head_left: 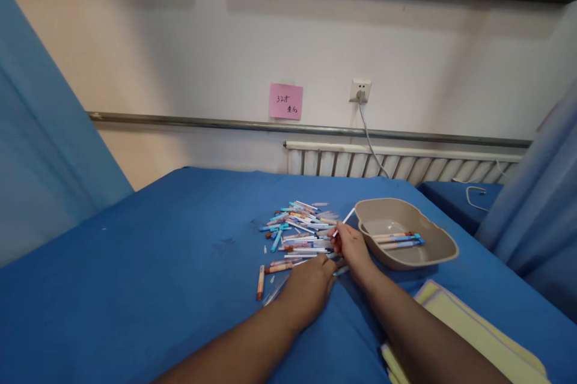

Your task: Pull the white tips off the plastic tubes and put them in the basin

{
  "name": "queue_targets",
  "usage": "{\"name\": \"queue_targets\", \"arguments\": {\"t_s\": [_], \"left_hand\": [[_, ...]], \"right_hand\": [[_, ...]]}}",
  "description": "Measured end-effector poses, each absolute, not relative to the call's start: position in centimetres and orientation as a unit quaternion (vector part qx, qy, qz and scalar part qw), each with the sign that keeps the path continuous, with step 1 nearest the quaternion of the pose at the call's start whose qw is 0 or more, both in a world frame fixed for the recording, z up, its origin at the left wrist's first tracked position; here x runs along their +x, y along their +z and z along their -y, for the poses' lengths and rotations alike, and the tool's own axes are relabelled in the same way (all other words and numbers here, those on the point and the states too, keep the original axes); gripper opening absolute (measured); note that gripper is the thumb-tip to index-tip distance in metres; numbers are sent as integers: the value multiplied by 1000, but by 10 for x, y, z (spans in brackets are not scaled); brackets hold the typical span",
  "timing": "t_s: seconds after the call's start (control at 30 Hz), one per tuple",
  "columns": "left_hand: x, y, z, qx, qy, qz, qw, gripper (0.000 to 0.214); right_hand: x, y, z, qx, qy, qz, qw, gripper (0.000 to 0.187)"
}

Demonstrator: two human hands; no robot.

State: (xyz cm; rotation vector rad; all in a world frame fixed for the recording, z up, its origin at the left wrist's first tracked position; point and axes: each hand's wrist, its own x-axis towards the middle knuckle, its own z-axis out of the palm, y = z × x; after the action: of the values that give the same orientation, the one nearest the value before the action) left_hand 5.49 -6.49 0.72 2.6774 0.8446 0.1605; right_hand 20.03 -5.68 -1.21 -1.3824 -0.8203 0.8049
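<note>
A loose heap of pen parts [300, 225] lies on the blue cloth, with white sticks, clear tubes and brown, orange and teal-blue pieces. My right hand [351, 247] is at the heap's right edge, closed on a thin white stick [346, 219] that slants up toward the basin. Low at the front of the heap, my left hand [311, 285] is curled with its fingertips close to my right hand. Whatever its fingers hold is hidden. A teal-tipped piece [341, 271] shows just beyond them. Several assembled pens [396, 241] lie together in the beige basin [439, 255].
An orange-brown pen piece [260, 283] lies apart at the heap's left. A folded yellow cloth [478, 330] lies under my right forearm. Behind the blue-covered table [157, 240] are a radiator [333, 161], a metal rail and a plugged-in cable [370, 137]. Blue curtains hang at both sides.
</note>
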Motion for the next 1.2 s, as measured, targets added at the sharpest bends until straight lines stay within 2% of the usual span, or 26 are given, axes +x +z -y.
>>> {"name": "queue_targets", "arguments": {"t_s": [0.13, 0.3, 0.43, 0.53, 0.67, 0.73, 0.87, 1.0, 1.2], "left_hand": [[52, 6, 63, 944, 83, -294, 123, 17], [35, 15, 51, 922, 156, -309, 175, 16], [22, 25, 44, 883, 274, -301, 234, 15], [21, 27, 46, 828, 354, -294, 319, 15], [29, 20, 51, 686, 417, -280, 527, 27], [33, 18, 54, 636, 419, -265, 591, 28], [35, 24, 57, 610, 425, -267, 613, 22], [27, 36, 61, 558, 412, -283, 663, 27], [14, 29, 58, 603, 299, -309, 672, 37]], "right_hand": [[201, -7, 62, -594, 317, 409, 616, 47], [199, -8, 67, -623, 259, 466, 572, 48], [191, -9, 69, -634, 216, 527, 523, 47], [181, -8, 71, -622, 225, 527, 534, 46], [167, -3, 74, -587, 270, 498, 578, 45], [160, 0, 77, -574, 282, 484, 597, 44], [158, 5, 81, -575, 269, 478, 607, 45], [169, 12, 82, -580, 262, 466, 615, 47], [172, 16, 81, -452, 400, 399, 690, 38]]}}
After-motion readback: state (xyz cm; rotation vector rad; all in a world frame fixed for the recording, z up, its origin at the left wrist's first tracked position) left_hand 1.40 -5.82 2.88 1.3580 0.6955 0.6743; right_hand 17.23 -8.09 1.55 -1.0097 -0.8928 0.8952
